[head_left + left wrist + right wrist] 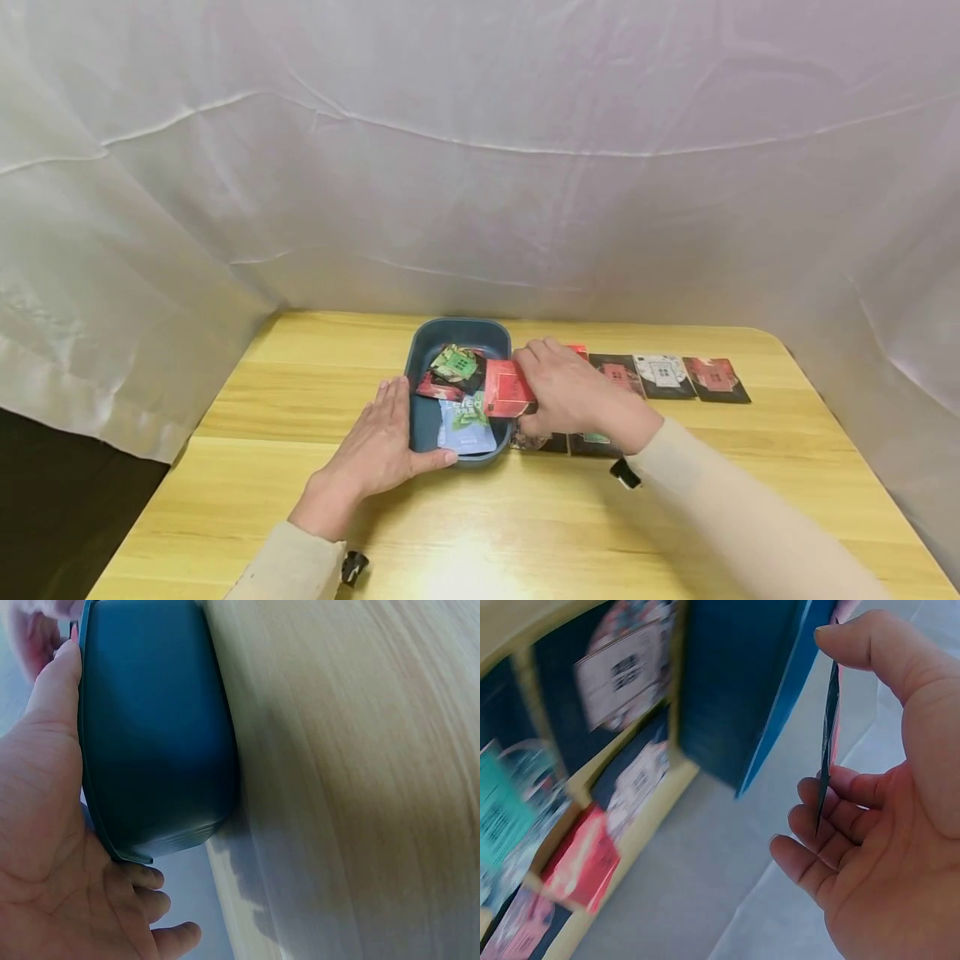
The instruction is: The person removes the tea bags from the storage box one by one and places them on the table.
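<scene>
A dark blue rectangular box (427,431) stands open-topped on the table. My left hand (378,437) rests against its left side, fingers straight, with the thumb on the near rim. In the left wrist view this hand (56,802) touches the box's edge (157,720). My right hand (566,385) holds a red sachet (507,388) over the box's right rim; in the right wrist view the thin sachet (829,724) is pinched edge-on between thumb and fingers. Inside the box lie a light blue sachet (467,427) and a dark sachet with a green label (457,363).
Right of the box, flat sachets lie in rows, including a white one (664,376) and a black-and-red one (717,379). Several others sit partly under my right hand. The wooden table (300,367) meets pale cloth (480,208) behind and at the sides.
</scene>
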A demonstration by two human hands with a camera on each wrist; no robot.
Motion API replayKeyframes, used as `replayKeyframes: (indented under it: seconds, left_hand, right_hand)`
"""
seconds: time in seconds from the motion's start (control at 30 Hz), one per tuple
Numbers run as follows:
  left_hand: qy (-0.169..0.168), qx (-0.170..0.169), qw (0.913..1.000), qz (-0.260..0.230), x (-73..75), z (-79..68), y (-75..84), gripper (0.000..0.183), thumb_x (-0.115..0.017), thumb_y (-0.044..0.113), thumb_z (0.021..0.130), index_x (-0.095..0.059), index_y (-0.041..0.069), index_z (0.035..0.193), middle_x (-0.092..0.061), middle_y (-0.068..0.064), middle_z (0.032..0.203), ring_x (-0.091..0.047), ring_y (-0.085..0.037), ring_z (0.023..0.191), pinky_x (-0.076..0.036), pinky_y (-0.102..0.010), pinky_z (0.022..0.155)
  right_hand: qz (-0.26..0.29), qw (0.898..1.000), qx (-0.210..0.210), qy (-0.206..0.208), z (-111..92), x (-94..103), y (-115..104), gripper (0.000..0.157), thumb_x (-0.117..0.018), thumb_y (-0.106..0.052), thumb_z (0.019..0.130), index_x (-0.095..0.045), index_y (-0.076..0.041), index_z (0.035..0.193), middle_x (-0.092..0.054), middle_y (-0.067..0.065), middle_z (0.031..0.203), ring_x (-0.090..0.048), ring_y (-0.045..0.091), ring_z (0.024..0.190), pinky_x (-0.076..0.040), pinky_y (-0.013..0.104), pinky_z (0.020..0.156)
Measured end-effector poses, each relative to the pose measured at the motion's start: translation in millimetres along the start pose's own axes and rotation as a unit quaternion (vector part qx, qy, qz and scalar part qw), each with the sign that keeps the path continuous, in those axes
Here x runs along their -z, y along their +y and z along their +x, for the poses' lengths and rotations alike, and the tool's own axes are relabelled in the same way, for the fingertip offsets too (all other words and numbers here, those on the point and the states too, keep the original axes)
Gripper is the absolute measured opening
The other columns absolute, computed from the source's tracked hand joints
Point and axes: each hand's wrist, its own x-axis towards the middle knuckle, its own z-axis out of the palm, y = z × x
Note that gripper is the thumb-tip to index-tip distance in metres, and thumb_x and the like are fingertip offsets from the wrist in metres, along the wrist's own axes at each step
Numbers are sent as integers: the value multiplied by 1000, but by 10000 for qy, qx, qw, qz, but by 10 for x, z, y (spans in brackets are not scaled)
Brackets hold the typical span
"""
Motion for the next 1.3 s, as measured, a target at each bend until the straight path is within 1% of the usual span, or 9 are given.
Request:
replayKeyframes:
  seconds: [0.1,0.33,0.53,0.8,0.83,1.03,1.17,1.27,1.3]
  left_hand:
    - [-21,14,10000,-9,10,1,-20,134,-53,88,68,-6,-3,155,-7,-22,162,-9,-36,151,-19,-53,121]
    - [-6,-24,10000,-17,19,-1,-47,134,-53,88,69,-6,-4,155,-7,-23,162,-9,-38,151,-19,-55,120]
    - [23,-46,10000,31,12,-2,-73,133,-54,86,70,-7,-4,155,-8,-23,162,-10,-38,151,-20,-55,120]
    - [-17,-39,10000,26,15,-10,-93,134,-53,88,70,-6,-4,155,-8,-23,162,-9,-38,151,-20,-56,120]
    - [-25,-32,10000,33,16,-11,-95,133,-53,88,70,-6,-4,155,-7,-23,162,-9,-38,151,-20,-56,120]
    - [-42,3,10000,22,31,-8,-111,133,-54,86,71,-3,-3,155,-6,-24,162,-8,-38,151,-19,-56,120]
    - [-17,13,10000,4,37,-8,-111,133,-53,87,70,-4,-4,155,-6,-25,162,-9,-38,151,-19,-56,120]
    - [-26,22,10000,18,32,-5,-111,134,-52,88,70,-4,-3,155,-6,-23,162,-9,-38,151,-19,-55,120]
    - [-24,10,10000,22,30,-5,-112,134,-52,88,70,-4,-3,155,-6,-23,162,-9,-38,151,-19,-55,120]
  right_hand:
    - [42,9999,-96,9,-110,6,92,83,-78,-53,65,-49,-9,130,-53,1,111,-46,19,99,-46,35,90]
    - [138,9997,-192,34,-377,-24,362,88,-79,-48,65,-48,-5,135,-54,6,122,-48,22,107,-47,39,96]
    - [342,9987,-381,65,-620,-74,615,87,-82,-46,64,-50,-4,132,-56,7,120,-50,22,108,-47,42,97]
    - [242,9972,-658,-243,-980,-184,916,95,-84,-43,63,-45,0,138,-57,14,123,-52,33,116,-44,54,102]
    - [193,9973,-655,-265,-1021,-194,954,94,-84,-43,63,-46,0,137,-57,14,123,-52,34,117,-42,56,105]
    - [62,9979,-607,-209,-1222,-199,1153,81,-85,-37,60,-53,-4,127,-59,9,116,-54,34,114,-39,61,104]
    - [123,9980,-582,-195,-1280,-222,1232,74,-85,-34,59,-56,-6,121,-60,11,114,-46,48,124,-34,67,105]
    - [211,9974,-624,-293,-1291,-269,1264,71,-84,-32,59,-57,-7,120,-61,10,113,-48,48,124,-33,69,105]
    - [250,9971,-636,-328,-1290,-288,1271,71,-84,-32,59,-57,-7,121,-61,10,113,-50,44,121,-32,69,106]
